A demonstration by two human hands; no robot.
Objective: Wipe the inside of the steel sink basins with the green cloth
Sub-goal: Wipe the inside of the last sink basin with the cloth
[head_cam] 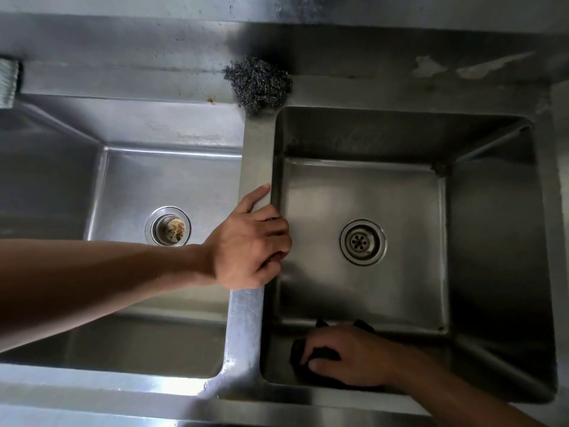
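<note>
Stainless steel desk (123,57) surrounds a twin sink seen from above, its two basins split by a narrow steel divider (257,149).

By my judgement the wiping is partway through at best. The right hand (354,355) is down inside the square right steel basin (363,192), at its near wall close to the near-left corner, so that basin is in hand. Its floor round the round perforated drain (363,241) looks smooth, though dark grime sits in the far-right corner. The wider left steel basin (172,180) probably waits: brownish debris lies in its round strainer drain (167,226), and no cloth is in it.

The green cloth (297,352) is bunched under the right hand and reads almost black in the shade. Only its edges show, beyond the knuckles and at the fingers. The right fingers (308,357) curl over it and press it to the steel.

The left hand (249,245) braces on the divider, its fingers hooked over the edge into the right basin and the thumb lying along the top.

A grey ball of steel wool (258,84) sits at the divider's far end.
</note>
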